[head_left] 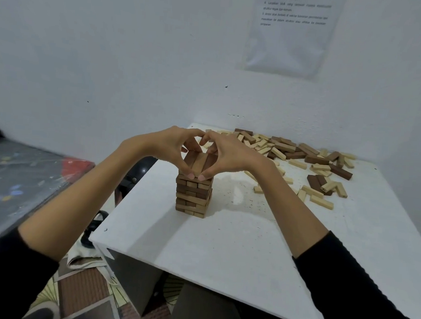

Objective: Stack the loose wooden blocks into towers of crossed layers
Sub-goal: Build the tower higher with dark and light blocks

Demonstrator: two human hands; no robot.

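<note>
A tower (194, 195) of crossed layers of light and dark wooden blocks stands on the white table (236, 236). Its top layer (199, 162) has three blocks side by side. My left hand (173, 145) grips that layer from the left, thumb on the near end and fingers curled over the far end. My right hand (226, 153) grips it from the right in the same way. The two thumb tips nearly meet at the tower's near face.
Several loose light and dark blocks (304, 161) lie scattered over the table's far right part. A white wall stands behind, with a paper sheet (290, 33) taped on it. To the left are a dark plastic-covered surface (16, 183) and a black object (92, 230) beside the table.
</note>
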